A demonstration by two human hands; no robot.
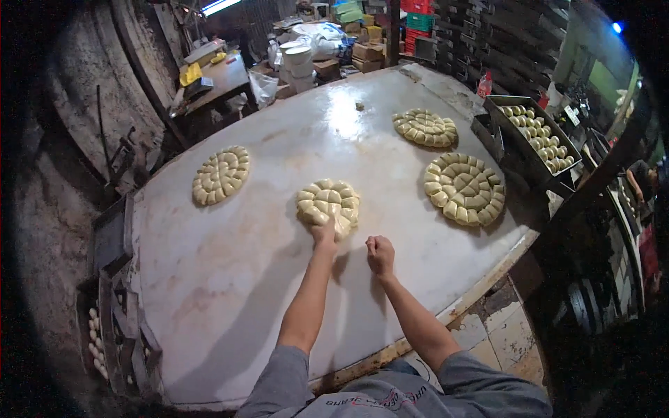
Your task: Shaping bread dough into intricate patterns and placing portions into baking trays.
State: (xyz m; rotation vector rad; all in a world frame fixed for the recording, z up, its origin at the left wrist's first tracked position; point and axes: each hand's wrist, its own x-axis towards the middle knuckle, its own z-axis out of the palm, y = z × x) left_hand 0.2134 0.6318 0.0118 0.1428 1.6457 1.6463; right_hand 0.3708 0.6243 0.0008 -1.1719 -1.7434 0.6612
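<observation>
Forearms reach in from the near edge: left hand [324, 233] presses onto the dough round [327, 203] mid-surface [230, 279], right hand [380, 252] fisted empty beside it. Best keep pressure light and even.

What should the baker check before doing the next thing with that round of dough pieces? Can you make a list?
1. Left hand at the nearest dough round: ok, it touches the near edge.
2. Right hand free: cannot tell, it is closed in a fist just off the round.
3. Pieces packed in a neat circle: ok, apart from the near edge hidden by the hand.
4. Space around it on the table: ok, the other three rounds lie well apart.
5. Tray of dough pieces within easy reach: not ok, it sits at the far right corner.
</observation>
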